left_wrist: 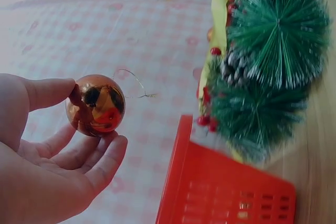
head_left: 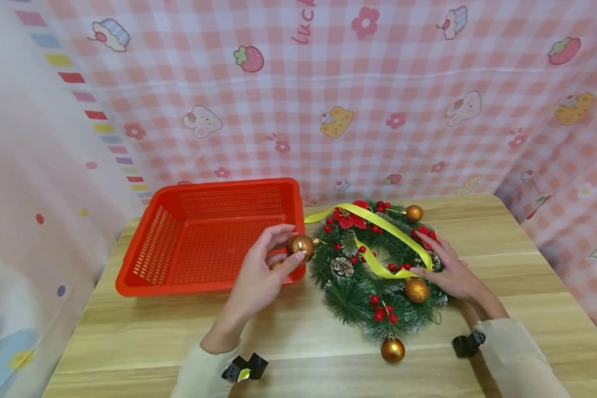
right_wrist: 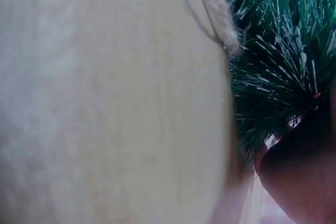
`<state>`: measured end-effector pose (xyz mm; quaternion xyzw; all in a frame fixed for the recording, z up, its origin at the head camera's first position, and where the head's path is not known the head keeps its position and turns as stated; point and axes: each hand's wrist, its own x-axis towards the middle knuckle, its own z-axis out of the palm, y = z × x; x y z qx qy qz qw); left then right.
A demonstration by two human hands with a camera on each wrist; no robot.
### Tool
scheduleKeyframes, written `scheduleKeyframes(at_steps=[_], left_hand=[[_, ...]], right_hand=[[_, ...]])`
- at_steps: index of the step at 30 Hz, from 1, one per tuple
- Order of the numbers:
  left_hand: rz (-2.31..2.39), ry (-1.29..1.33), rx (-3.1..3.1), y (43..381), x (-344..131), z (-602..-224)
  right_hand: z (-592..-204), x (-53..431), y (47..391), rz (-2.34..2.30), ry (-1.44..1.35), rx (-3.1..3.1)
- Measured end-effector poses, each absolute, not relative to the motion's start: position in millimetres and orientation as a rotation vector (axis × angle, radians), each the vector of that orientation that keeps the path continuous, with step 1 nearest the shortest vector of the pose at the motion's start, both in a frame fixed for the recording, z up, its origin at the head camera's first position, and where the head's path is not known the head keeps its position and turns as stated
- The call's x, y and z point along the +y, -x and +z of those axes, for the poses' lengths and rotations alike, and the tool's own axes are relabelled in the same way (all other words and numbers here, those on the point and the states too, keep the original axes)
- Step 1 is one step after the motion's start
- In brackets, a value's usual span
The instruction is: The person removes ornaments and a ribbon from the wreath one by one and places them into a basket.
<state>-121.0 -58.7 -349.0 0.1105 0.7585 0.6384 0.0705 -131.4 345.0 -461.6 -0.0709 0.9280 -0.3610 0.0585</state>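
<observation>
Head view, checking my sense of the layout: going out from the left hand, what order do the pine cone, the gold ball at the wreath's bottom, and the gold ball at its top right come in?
1. Pine cone, just right of the left hand.
2. Bottom gold ball, at the wreath's near edge.
3. Top-right gold ball, at the far side.

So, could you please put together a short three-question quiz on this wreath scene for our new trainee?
1. True or false: the left hand holds a shiny gold bauble in its fingertips.
2. Where does the right hand rest?
A. in the red basket
B. on the wreath
C. flat on the table
3. Fill in: the ribbon lying across the wreath is ______ in colour.

Key
1. True; the head and left wrist views both show it pinched between thumb and fingers.
2. B; its straight fingers lie on the wreath's right side.
3. Yellow.
</observation>
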Motion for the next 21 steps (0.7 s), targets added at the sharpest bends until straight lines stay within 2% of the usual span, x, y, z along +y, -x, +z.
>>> scheduleKeyframes(at_steps=[21], left_hand=[[1.828,-0.164,2.540,132.8,-111.9,-364.1]], right_hand=[[-459.7,346.0,132.2,-1.102,0.255,2.798]])
